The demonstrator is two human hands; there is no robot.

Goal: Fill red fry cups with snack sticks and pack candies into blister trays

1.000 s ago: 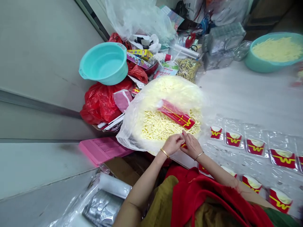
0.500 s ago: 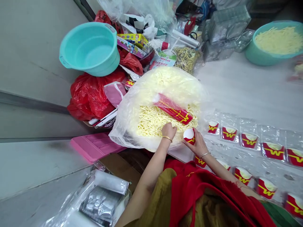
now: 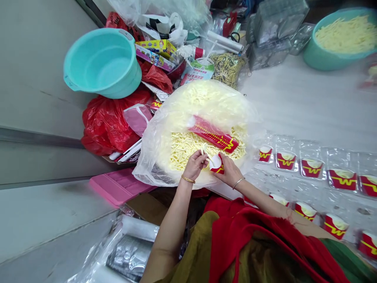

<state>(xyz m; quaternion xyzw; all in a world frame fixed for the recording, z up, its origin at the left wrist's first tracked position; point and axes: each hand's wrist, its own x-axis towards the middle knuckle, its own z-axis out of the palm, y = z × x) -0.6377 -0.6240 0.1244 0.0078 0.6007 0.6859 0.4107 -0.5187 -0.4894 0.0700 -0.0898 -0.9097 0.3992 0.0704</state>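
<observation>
My left hand [image 3: 196,164] pinches a few pale yellow fry-shaped sticks [image 3: 205,149] just left of a small fry carton. That carton [image 3: 217,164], red with a yellow zigzag and a white inside, is gripped in my right hand [image 3: 230,171], its mouth tilted toward the left fingers. Both hands are over the near side of a big clear plastic bag [image 3: 153,157], which is spread open and full of the same sticks [image 3: 184,151]. On top of those sticks lies a nested stack of red cartons [image 3: 216,135].
Rows of filled cartons in clear pouches [image 3: 312,167] lie to the right. A turquoise basin of sticks [image 3: 332,55] stands at the far right; another turquoise basin [image 3: 103,67] rests on red bags [image 3: 110,125] at left. A pink tray [image 3: 118,184] is beside the bag.
My left hand has lifted out of the pile with sticks between its fingers and shifted left. My right hand has brought the carton left, close to it.
</observation>
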